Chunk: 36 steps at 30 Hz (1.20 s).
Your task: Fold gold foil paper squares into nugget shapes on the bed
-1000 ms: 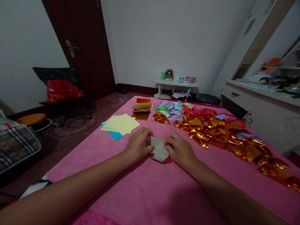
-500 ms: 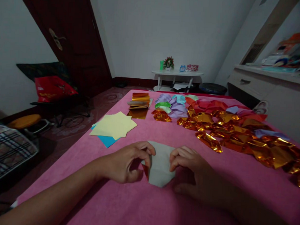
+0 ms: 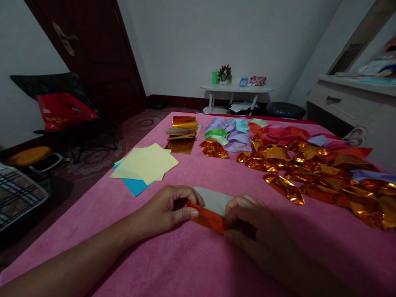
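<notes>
A sheet of foil paper (image 3: 212,201), whitish on its far part, lies on the pink cloth with its near edge turned up to show an orange strip. My left hand (image 3: 173,208) pinches the left end of that strip between thumb and fingers. At the right end, my right hand (image 3: 252,224) grips the fold, its thumb low and its fingers curled over the paper. Left of my hands rest yellow paper sheets (image 3: 145,162) on top of a blue sheet (image 3: 136,186).
Folded gold papers (image 3: 181,132) are stacked at the back. Shiny gold folded pieces (image 3: 284,188) and colourful ones (image 3: 239,141) spread over the right side of the pink cloth (image 3: 168,268). Beyond stand a white table (image 3: 235,88) and a chair with a red bag (image 3: 64,111).
The near part of the paper has been folded up, showing its orange side. My left thumb has moved onto the fold, and my right thumb has come up to it.
</notes>
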Motion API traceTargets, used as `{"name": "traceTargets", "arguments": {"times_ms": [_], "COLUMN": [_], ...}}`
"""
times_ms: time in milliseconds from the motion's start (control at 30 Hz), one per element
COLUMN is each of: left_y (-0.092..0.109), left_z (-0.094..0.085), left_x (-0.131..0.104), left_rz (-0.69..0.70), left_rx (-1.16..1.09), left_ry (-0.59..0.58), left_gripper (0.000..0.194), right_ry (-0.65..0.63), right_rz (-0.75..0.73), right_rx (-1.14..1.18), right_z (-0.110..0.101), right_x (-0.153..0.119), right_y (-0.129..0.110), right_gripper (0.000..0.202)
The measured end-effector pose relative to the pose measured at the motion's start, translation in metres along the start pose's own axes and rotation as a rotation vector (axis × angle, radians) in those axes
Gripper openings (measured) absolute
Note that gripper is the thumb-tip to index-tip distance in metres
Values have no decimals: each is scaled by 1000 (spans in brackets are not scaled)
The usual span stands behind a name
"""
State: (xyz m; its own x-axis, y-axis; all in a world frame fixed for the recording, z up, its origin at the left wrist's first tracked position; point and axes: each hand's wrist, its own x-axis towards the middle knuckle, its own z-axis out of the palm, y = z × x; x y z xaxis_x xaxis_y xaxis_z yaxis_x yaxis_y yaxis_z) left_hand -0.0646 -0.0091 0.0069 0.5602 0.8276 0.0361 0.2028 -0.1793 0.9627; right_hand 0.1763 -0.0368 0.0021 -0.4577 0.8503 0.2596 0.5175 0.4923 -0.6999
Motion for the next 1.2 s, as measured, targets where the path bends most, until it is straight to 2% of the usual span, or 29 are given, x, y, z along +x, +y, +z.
{"name": "traceTargets", "arguments": {"times_ms": [100,167,300,467,633,700,800,967,1100,1200], "left_y": [-1,-2,-3,-2,-5,-7,-9,2,16,19], "left_z": [1,0,-2,0,5,6,6,13,29,42], "left_x": [0,-2,-3,0,1,1,1,-7,-11,-8], "left_rz": [-17,-9,-3,-42,-52,-34,85,394,433,423], "left_rx": [-54,-64,-31,-9,94,135,284,786,1032,1163], "left_ry": [28,13,-18,17,118,136,154,152,37,25], "left_gripper": [17,17,18,19,10,12,20,23,18,20], "right_ry": [69,51,-29,15,30,43,55,55,86,132], "right_rz": [13,-1,99,360,399,406,413,301,199,155], "right_rx": [22,44,88,96,10,-21,-75,-163,-153,-119], "right_z": [4,5,3,3,6,7,9,11,14,15], "right_x": [1,1,4,5,5,5,6,5,5,5], "right_y": [-1,-3,-11,-13,-11,-11,-11,-9,-7,-5], "right_gripper": [25,30,13,11,7,2,5,9,15,18]}}
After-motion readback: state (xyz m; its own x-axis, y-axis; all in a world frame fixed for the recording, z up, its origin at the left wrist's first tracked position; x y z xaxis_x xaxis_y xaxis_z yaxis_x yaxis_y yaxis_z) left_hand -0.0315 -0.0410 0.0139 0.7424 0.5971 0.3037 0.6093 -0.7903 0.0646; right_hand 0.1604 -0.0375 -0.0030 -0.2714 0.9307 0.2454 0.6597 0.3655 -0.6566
